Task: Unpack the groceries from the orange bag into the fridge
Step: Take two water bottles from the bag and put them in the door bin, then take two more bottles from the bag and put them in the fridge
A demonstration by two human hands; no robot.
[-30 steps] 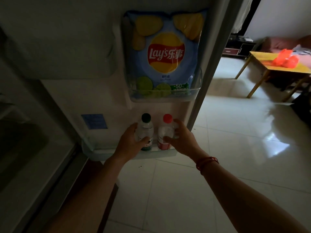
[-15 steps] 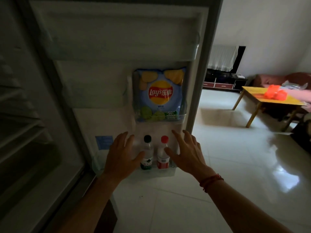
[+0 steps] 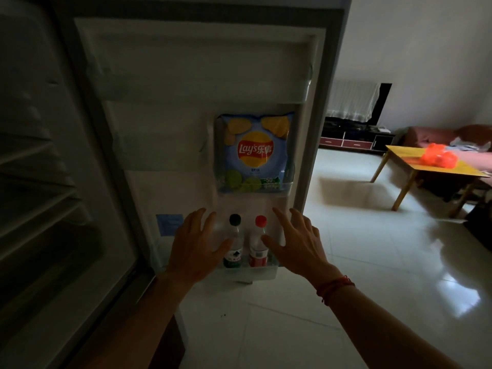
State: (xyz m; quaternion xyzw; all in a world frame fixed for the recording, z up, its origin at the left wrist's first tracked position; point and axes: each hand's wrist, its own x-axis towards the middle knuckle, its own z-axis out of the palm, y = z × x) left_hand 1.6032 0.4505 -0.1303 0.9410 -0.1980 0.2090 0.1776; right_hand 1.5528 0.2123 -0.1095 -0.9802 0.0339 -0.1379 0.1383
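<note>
I have both hands up in front of the open fridge door (image 3: 186, 134). The left grip (image 3: 195, 249) and the right grip (image 3: 295, 246) are spread wide with straight fingers, and neither has hold of anything. Between them, the green-capped bottle (image 3: 235, 235) and the red-capped bottle (image 3: 257, 258) stand upright side by side in the bottom door shelf (image 3: 250, 274). Each thumb lies just in front of its bottle, though I cannot tell whether they touch. The chip bag (image 3: 255, 153) stands upright in the door shelf above.

I judge these three as stowed, so what matters now is the orange bag (image 3: 438, 155). It lies on the yellow tabletop (image 3: 407, 155), far off to my right and deeper into the room, well apart from both grips. Its long axis runs roughly across my view, along the tabletop. The right grip is the nearer one, so I would turn right and lead with it. I cannot see from here whether anything is left in the bag.
</note>
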